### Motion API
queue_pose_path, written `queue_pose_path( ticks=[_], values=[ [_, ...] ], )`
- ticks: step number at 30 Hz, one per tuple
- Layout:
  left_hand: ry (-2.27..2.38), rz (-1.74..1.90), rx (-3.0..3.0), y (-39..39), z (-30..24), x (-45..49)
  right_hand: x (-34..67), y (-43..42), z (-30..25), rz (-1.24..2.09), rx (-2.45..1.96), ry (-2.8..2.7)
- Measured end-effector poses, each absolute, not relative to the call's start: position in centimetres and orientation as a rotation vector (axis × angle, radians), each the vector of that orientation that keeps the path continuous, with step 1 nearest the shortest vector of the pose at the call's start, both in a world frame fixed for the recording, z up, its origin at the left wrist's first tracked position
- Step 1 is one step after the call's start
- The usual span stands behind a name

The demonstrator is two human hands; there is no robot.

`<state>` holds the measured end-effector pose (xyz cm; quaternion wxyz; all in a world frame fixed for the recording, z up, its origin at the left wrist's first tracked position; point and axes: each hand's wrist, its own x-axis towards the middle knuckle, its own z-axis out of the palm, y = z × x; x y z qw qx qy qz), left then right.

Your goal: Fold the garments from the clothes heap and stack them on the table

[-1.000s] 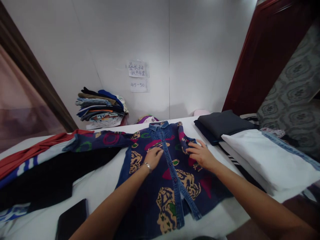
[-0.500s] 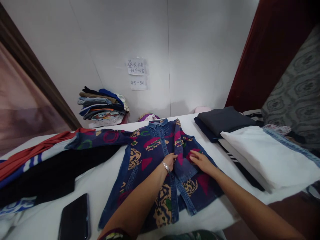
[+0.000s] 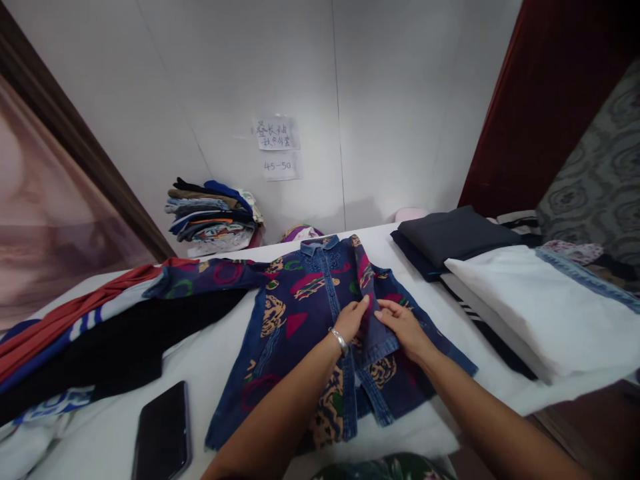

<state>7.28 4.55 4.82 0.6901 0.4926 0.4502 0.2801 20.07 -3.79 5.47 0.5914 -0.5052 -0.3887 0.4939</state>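
Note:
A long-sleeved denim shirt [image 3: 310,313] with a colourful pattern lies front up on the white-covered table, collar away from me. Its left-side sleeve [image 3: 220,277] stretches out flat, while the right-side sleeve [image 3: 383,337] is folded in over the front, its cuff pointing towards me. My left hand [image 3: 350,321], with a silver bracelet at the wrist, pinches the inner edge of that folded sleeve. On the outer edge, my right hand [image 3: 404,325] is closed on the same sleeve with thumb and fingers. The two hands are close together, fingertips partly hidden by cloth.
A black phone [image 3: 163,430] lies at the front left. Several loose garments, a black one [image 3: 130,343] among them, spread along the left. A stack of folded clothes [image 3: 215,217] stands by the wall. Folded dark [image 3: 455,233] and white garments [image 3: 530,307] are piled at the right.
My right hand has moved left and closed on the folded sleeve. My left hand has slid slightly up along it. The view has shifted a little.

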Motion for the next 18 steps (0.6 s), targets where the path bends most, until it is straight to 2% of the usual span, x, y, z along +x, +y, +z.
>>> queue_pose_path(
  ticks=[3, 5, 10, 12, 15, 18],
  values=[
    [0.973, 0.573, 1.023, 4.2, 5.6, 7.6, 18.7, -4.3, 6.2, 1.224, -1.137, -1.142],
    [0.971, 0.614, 0.981, 4.6, 6.1, 7.4, 19.0, -4.9, 6.6, 1.133, -1.171, -1.294],
    [0.963, 0.731, 0.951, 7.9, 8.7, 5.8, 25.9, -7.3, 5.6, 0.379, -1.615, -1.483],
    [0.952, 0.776, 0.962, 9.9, 10.6, 5.4, 29.5, -8.6, 4.2, 0.263, -1.860, -1.446],
    [0.932, 0.854, 0.991, 12.9, 13.6, 5.8, 32.8, -10.5, 2.0, 0.410, -2.085, -1.292],
    [0.911, 0.917, 1.023, 15.6, 16.3, 7.3, 32.8, -11.5, 1.4, 0.739, -2.006, -1.126]
  ],
)
